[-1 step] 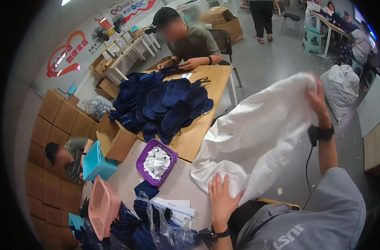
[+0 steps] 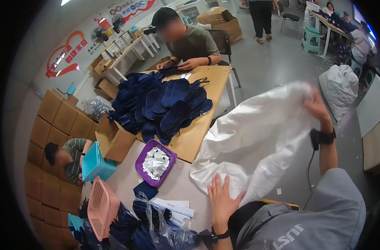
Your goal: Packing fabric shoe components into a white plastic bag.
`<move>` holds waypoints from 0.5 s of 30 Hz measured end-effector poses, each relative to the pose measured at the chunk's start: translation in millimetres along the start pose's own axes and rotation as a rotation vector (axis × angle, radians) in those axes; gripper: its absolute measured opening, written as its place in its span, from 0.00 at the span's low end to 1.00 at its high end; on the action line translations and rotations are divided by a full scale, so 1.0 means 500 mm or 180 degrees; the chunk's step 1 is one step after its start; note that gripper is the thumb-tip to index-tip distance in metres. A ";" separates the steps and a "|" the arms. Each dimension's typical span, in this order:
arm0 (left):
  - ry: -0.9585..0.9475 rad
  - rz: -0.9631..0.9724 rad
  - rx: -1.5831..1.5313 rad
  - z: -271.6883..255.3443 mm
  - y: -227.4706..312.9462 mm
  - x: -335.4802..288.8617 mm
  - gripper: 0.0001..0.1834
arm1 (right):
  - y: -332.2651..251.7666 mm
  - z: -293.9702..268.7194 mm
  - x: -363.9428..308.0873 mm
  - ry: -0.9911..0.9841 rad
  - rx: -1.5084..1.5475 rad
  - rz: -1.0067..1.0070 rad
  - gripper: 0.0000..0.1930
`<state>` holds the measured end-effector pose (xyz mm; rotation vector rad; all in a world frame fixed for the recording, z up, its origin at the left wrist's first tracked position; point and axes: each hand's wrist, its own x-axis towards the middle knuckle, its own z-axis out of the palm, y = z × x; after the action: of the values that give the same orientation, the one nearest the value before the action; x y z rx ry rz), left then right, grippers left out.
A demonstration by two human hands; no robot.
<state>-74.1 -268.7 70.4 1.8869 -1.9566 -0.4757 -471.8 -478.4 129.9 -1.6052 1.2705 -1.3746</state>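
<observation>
A large white woven sack [image 2: 248,129] hangs spread over the table's right corner, its upper edge lifted. My right hand [image 2: 317,106], slightly blurred, grips that raised edge at the far right. On the sack's lower left part lies my left hand [image 2: 223,200], palm down with the fingers stretched out. Just left of the sack stands a purple basket [image 2: 172,161] of small white slips. Beyond it, a heap of dark blue eye masks [image 2: 156,102] covers much of the wooden tabletop.
A pink basket [image 2: 102,208], a turquoise bin [image 2: 97,162] and plastic-wrapped blue pieces [image 2: 144,225] crowd the near left. White rulers [image 2: 173,210] lie beside them. Across the table a person [image 2: 190,46] handles a blue piece. Another white sack [image 2: 340,89] stands on the floor at right.
My right hand has come down a little, and the lifted edge of the sack has dropped with it. My left hand stays in place.
</observation>
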 end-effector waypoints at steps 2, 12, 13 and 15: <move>-0.0106 0.0085 0.0223 0.000 0.008 -0.011 0.34 | 0.015 -0.013 -0.038 -0.2179 -0.1069 0.0812 0.27; -0.0135 0.0312 -0.0067 0.029 0.019 -0.016 0.24 | 0.183 0.080 -0.143 -0.2853 -0.2693 0.1729 0.35; 0.0031 0.0298 -0.0069 0.042 0.010 -0.015 0.25 | 0.216 0.103 -0.149 -0.2215 -0.2547 0.1545 0.38; 0.0180 0.0305 -0.0085 0.053 0.025 -0.015 0.27 | 0.277 0.141 -0.161 -0.1562 -0.2402 0.1376 0.42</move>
<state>-97.7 -261.3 53.1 1.7619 -1.9836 -0.4140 -436.1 -452.0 -39.5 -1.8178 1.7757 -0.1937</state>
